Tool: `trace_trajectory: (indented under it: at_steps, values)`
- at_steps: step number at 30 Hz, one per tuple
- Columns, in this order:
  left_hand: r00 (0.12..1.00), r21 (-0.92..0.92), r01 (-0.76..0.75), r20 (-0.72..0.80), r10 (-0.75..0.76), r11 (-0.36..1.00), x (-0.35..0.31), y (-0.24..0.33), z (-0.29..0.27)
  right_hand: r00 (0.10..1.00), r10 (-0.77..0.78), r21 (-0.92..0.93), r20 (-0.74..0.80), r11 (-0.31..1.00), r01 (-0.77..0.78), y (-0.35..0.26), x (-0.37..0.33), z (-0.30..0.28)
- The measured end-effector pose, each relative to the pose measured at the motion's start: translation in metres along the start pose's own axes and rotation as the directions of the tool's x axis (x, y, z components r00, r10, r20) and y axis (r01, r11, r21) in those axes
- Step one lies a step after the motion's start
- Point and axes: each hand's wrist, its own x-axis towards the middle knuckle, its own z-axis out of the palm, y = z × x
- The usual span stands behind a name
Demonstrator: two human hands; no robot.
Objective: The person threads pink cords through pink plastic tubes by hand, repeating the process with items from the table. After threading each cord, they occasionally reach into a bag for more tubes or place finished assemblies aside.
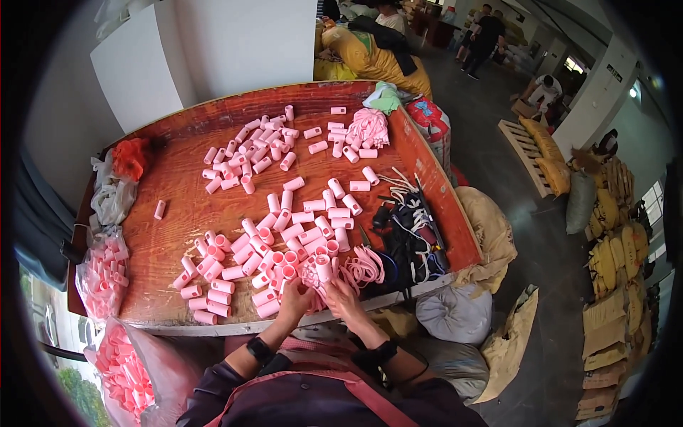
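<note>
"Pink strap (377, 404) over a dark shirt (306, 407), at six o'clock, closest to me."

"And your grip?"

"My right grip (343, 299) is clamped on the lower end of an upright pink tube (322, 267). My left grip (293, 299) is at a pink cord bundle (309, 276) just beside it; I can't tell whether it's pinched tight."

"What's around them?"

"Clear bag (126, 370) of pink pieces at eight. Loose tubes (243, 254) crowd the tabletop (171, 245) from nine to one; pink coils (365, 267) lie at two, dark laced things (420, 235) past them."

"Farther off?"

"More tubes at eleven, a pink hank (370, 128) at one, a red bag (131, 158) at ten. Beyond the tabletop, a yellow sack (359, 51) near twelve."
</note>
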Motion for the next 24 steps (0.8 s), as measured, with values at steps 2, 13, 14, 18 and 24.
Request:
trace_trajectory:
  at_steps: [2,13,14,18,24]
  values:
    - [0.868,0.611,-0.373,-0.035,0.495,0.698,-0.001,-0.017,0.000,0.999,0.032,-0.018,0.001,0.999,-0.032,0.006,0.007,-0.002]
    - [0.969,-0.467,0.241,0.065,-0.239,0.851,-0.001,-0.013,-0.007,0.999,0.020,-0.041,0.045,0.999,-0.018,0.016,0.005,0.003]
    - [0.951,-0.557,0.306,0.154,-0.266,0.772,-0.001,-0.008,-0.010,0.998,-0.008,-0.038,0.062,0.999,0.010,0.014,0.004,0.005]
    - [0.985,-0.293,0.147,-0.048,-0.168,0.945,-0.007,0.001,-0.011,0.997,-0.078,-0.043,-0.007,0.996,0.078,-0.003,-0.013,0.026]
    - [0.951,-0.499,0.292,0.057,-0.305,0.816,-0.015,-0.019,-0.026,0.981,-0.171,-0.113,-0.091,0.981,0.160,0.003,0.001,0.012]
